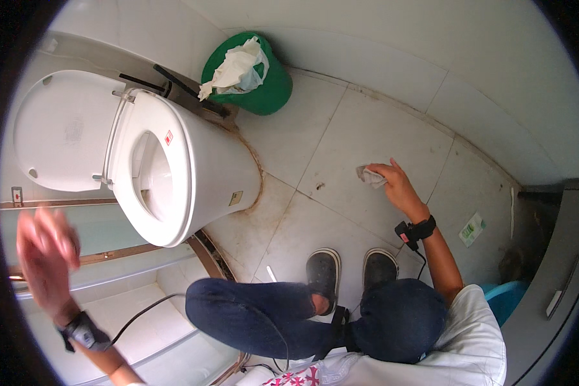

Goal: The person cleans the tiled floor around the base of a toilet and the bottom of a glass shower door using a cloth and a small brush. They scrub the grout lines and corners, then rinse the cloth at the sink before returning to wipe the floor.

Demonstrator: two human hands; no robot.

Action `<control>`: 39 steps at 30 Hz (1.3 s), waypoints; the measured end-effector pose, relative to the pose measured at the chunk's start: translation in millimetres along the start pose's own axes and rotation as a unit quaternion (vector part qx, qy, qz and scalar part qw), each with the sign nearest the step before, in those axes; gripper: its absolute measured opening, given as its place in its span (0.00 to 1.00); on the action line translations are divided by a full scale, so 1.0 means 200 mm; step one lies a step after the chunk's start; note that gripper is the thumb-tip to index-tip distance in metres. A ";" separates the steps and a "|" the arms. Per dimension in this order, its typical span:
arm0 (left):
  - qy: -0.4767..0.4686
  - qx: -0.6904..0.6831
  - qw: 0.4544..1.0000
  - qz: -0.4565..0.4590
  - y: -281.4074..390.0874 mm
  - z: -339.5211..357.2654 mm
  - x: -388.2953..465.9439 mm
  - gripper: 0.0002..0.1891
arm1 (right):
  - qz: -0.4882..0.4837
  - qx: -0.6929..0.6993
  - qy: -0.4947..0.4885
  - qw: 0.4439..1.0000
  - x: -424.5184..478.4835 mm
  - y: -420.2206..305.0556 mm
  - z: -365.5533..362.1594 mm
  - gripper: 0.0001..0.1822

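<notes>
My right hand [396, 187] pinches a crumpled whitish cloth or tissue [372, 176] above the tiled floor [366, 130]. A small dark smudge [320, 186] marks the tile left of it. On the far left, my left hand [48, 246] is raised, blurred, with its fingers loosely curled and nothing visible in them. It appears in front of the glass shower enclosure [116, 234]; whether it touches the frame cannot be told. Between my hands stands a white toilet [217, 164], its seat [181, 159] down and its lid [70, 130] raised. Brown staining runs along the toilet's base.
A green bin [275, 91] with crumpled paper stands by the back wall. A flat printed packet [472, 229] and a thin white strip [270, 273] lie on the floor. At the right are a grey cabinet [535, 284] and a blue basin [509, 296]. Cables trail from both wrist straps.
</notes>
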State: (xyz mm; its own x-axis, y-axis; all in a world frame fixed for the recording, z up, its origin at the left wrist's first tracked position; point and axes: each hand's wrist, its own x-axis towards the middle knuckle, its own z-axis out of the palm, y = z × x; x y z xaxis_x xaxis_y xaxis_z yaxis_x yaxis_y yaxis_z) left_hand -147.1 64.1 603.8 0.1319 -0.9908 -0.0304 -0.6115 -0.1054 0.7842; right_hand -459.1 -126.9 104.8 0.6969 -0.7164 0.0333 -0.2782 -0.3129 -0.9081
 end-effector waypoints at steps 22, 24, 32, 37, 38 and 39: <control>-0.107 -0.010 0.990 -0.094 -1.54 1.84 0.19 0.18 | -0.096 -0.082 -0.086 0.988 -0.05 -0.06 0.33 0.09; -0.140 -0.007 0.987 -0.077 -1.52 1.88 0.21 0.20 | -0.103 -0.058 -0.080 0.990 -0.06 -0.06 0.37 0.07; -0.093 -0.002 0.984 -0.149 -1.78 1.78 -0.12 0.24 | -0.043 -0.104 -0.088 0.990 -0.15 -0.01 0.42 0.05; -0.139 -0.027 0.985 -0.094 -1.69 1.89 0.01 0.24 | -0.118 -0.099 -0.079 0.985 -0.11 -0.05 0.56 0.05; -0.165 -0.037 0.980 -0.106 -1.70 1.90 0.04 0.23 | -0.123 -0.091 -0.071 0.986 -0.10 -0.07 0.58 0.06; -0.192 -0.047 0.973 -0.117 -1.71 1.91 0.07 0.22 | -0.127 -0.084 -0.062 0.986 -0.09 -0.10 0.59 0.07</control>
State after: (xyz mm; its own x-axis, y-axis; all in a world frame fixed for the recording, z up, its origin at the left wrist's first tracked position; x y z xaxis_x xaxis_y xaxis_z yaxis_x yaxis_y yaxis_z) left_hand -234.4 53.6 99.2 -0.0533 -0.9015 -0.4295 -0.5228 -0.3413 0.7812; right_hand -388.1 -35.2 73.1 0.8313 -0.5222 0.1903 -0.1819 -0.5791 -0.7947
